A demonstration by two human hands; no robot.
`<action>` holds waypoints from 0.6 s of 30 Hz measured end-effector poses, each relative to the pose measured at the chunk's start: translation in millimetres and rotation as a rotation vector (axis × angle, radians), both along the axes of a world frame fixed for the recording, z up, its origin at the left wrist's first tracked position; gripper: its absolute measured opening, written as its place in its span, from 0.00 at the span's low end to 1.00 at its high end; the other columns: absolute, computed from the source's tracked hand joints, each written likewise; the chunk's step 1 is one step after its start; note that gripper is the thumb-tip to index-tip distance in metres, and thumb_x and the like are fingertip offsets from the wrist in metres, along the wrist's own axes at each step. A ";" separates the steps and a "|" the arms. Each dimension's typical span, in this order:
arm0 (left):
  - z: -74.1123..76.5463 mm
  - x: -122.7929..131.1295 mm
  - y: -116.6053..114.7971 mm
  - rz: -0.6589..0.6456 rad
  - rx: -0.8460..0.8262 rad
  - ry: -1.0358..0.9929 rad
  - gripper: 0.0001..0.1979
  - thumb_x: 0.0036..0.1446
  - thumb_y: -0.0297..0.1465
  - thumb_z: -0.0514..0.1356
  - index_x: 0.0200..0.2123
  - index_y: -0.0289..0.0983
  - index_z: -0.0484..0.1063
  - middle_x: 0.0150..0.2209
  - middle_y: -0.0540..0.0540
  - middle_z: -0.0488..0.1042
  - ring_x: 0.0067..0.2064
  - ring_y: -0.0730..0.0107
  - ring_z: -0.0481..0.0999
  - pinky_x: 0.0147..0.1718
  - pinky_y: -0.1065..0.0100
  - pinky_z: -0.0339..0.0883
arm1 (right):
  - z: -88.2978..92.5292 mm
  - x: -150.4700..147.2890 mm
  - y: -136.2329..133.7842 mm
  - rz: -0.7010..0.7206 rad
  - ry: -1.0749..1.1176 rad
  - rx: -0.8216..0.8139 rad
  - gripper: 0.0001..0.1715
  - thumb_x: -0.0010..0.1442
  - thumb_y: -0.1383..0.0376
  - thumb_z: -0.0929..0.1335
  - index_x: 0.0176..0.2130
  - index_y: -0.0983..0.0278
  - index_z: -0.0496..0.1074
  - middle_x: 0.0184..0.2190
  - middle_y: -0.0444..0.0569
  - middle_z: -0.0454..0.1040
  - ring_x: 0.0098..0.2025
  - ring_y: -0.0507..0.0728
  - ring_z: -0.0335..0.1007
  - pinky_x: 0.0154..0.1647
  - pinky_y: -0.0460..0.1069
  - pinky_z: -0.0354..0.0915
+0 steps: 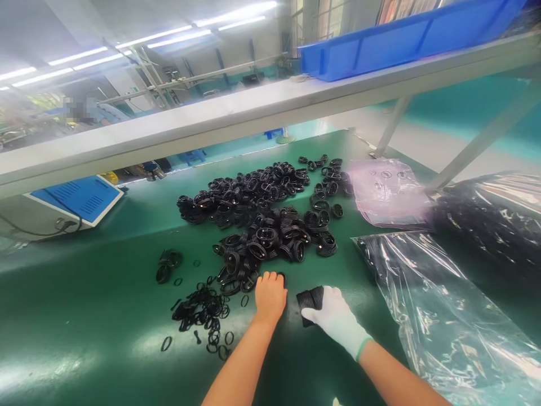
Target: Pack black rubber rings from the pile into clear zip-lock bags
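While 2 grips [271,297] [336,316] touch coils [309,299], 1 bin [380,49] shelved.

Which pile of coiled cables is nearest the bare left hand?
The front-middle pile, right beside the left hand; the back pile lies beyond it, and the small cluster sits apart leftward.

A factory workshop — green workbench [105,316], heaped coils [268,234], tube lights [236,14].

Gloved right hand [336,317] gripping black coils [308,299], bare left hand [270,297], green table [114,310]
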State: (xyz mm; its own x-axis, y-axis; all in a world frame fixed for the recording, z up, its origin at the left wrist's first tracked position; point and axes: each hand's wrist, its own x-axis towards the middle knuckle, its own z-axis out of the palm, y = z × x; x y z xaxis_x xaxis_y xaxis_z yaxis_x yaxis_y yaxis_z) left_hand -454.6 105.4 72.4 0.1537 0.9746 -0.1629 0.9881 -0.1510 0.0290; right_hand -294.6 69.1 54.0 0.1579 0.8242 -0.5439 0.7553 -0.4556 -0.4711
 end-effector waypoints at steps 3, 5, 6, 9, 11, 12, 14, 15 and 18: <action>-2.9 3.7 0.6 -0.027 -0.021 0.014 0.06 0.54 0.30 0.53 0.35 0.39 0.69 0.38 0.45 0.71 0.45 0.62 0.65 0.43 0.62 0.53 | 1.2 0.4 -0.7 -0.003 0.011 -0.005 0.32 0.38 0.51 0.68 0.40 0.64 0.61 0.43 0.56 0.60 0.44 0.62 0.63 0.42 0.54 0.61; -3.3 3.5 3.3 -0.023 -0.033 0.014 0.07 0.55 0.29 0.51 0.35 0.39 0.69 0.37 0.44 0.72 0.44 0.62 0.66 0.42 0.62 0.54 | 1.8 0.6 -1.0 -0.006 0.015 -0.006 0.32 0.38 0.51 0.68 0.41 0.64 0.61 0.43 0.56 0.60 0.44 0.63 0.64 0.42 0.54 0.61; -3.3 3.2 4.8 -0.014 -0.040 0.017 0.07 0.55 0.29 0.51 0.35 0.38 0.69 0.37 0.44 0.72 0.43 0.62 0.66 0.41 0.62 0.54 | 2.0 0.7 -1.1 -0.008 0.016 -0.006 0.32 0.38 0.51 0.68 0.40 0.64 0.61 0.43 0.56 0.60 0.44 0.63 0.64 0.42 0.54 0.61; -3.0 3.0 8.6 0.016 -0.068 0.026 0.06 0.54 0.29 0.53 0.34 0.38 0.68 0.37 0.44 0.72 0.42 0.63 0.68 0.40 0.62 0.55 | 2.4 0.9 -1.1 -0.007 0.019 -0.004 0.31 0.38 0.51 0.68 0.39 0.64 0.61 0.43 0.55 0.60 0.44 0.63 0.64 0.41 0.54 0.61; -2.5 3.5 10.6 0.022 -0.088 0.028 0.05 0.53 0.29 0.54 0.33 0.39 0.68 0.37 0.46 0.72 0.42 0.64 0.69 0.40 0.64 0.55 | 2.5 0.9 -1.3 -0.006 0.019 0.002 0.30 0.37 0.51 0.68 0.39 0.63 0.61 0.42 0.55 0.61 0.43 0.62 0.64 0.41 0.53 0.61; -1.8 3.6 11.3 0.021 -0.097 0.029 0.04 0.53 0.29 0.55 0.33 0.39 0.68 0.37 0.47 0.72 0.42 0.65 0.69 0.39 0.64 0.55 | 2.5 1.0 -1.5 -0.006 0.019 0.004 0.30 0.37 0.51 0.68 0.38 0.63 0.61 0.41 0.55 0.61 0.42 0.62 0.64 0.40 0.53 0.61; 1.2 3.0 11.8 0.012 -0.114 0.031 0.03 0.53 0.29 0.54 0.32 0.39 0.68 0.36 0.48 0.72 0.41 0.66 0.69 0.40 0.65 0.55 | 2.3 1.0 -2.1 -0.009 0.022 0.013 0.30 0.37 0.51 0.68 0.38 0.63 0.61 0.41 0.54 0.60 0.42 0.62 0.64 0.40 0.53 0.62; 3.5 2.0 11.6 0.006 -0.122 0.034 0.04 0.54 0.29 0.54 0.32 0.39 0.68 0.35 0.48 0.72 0.41 0.67 0.70 0.40 0.65 0.55 | 2.1 1.0 -2.3 -0.009 0.025 0.019 0.30 0.38 0.51 0.68 0.38 0.63 0.61 0.41 0.54 0.60 0.41 0.62 0.64 0.39 0.53 0.62; 11.6 -2.3 9.2 0.001 -0.136 0.048 0.07 0.53 0.33 0.56 0.34 0.38 0.68 0.36 0.45 0.71 0.42 0.63 0.69 0.42 0.63 0.56 | 2.3 1.1 -2.5 -0.006 0.035 0.040 0.29 0.38 0.51 0.68 0.38 0.64 0.61 0.40 0.54 0.60 0.41 0.61 0.64 0.39 0.54 0.62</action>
